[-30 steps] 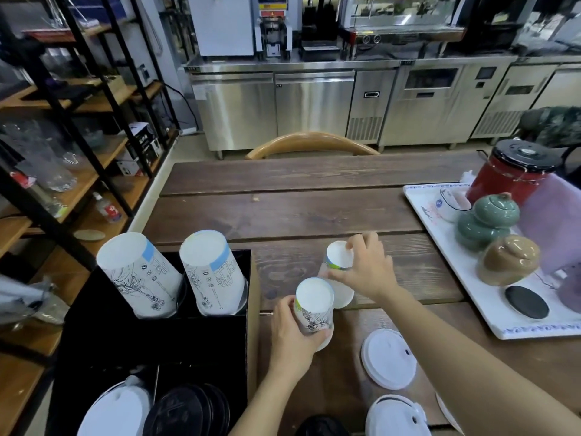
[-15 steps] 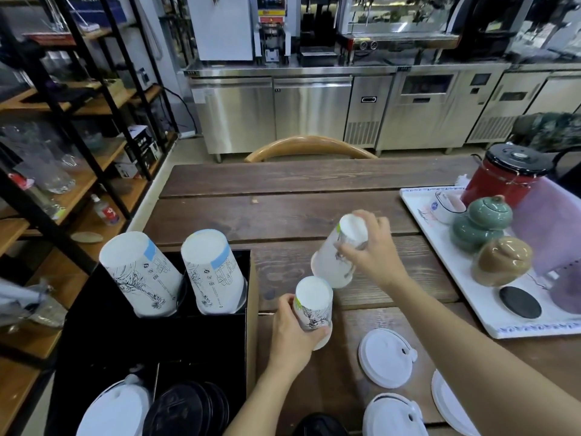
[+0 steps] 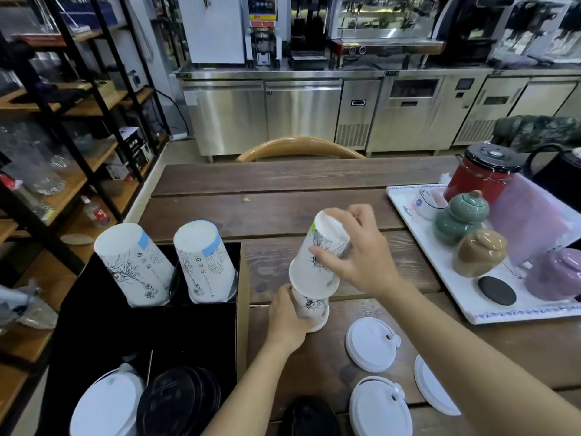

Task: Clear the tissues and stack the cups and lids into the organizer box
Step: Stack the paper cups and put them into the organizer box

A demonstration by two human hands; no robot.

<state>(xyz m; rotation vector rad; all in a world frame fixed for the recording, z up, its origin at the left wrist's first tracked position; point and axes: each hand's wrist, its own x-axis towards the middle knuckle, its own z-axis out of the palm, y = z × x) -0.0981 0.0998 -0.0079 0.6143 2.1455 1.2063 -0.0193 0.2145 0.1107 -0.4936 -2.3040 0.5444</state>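
Note:
My right hand (image 3: 355, 253) grips an upside-down white paper cup (image 3: 320, 256) and holds it over a second upside-down cup (image 3: 309, 306), its rim covering that cup's top. My left hand (image 3: 287, 313) holds the lower cup on the wooden table (image 3: 283, 212). The black organizer box (image 3: 103, 328) stands at the left; two larger upside-down cups (image 3: 135, 262) (image 3: 206, 259) lean in its far compartments, and white lids (image 3: 107, 404) and black lids (image 3: 179, 401) fill the near ones. Three loose white lids (image 3: 371, 344) (image 3: 380, 407) (image 3: 434, 385) lie on the table near my right arm.
A white tray (image 3: 471, 309) at the right carries ceramic jars, a red canister and a black coaster. A black lid (image 3: 308, 416) lies at the table's near edge. Wooden shelves with glassware stand at the left, and a chair back (image 3: 298, 146) rises behind the table.
My right hand lifted a cup off the table, carried it toward me and lowered it over the cup in my left hand. The left hand stayed in place.

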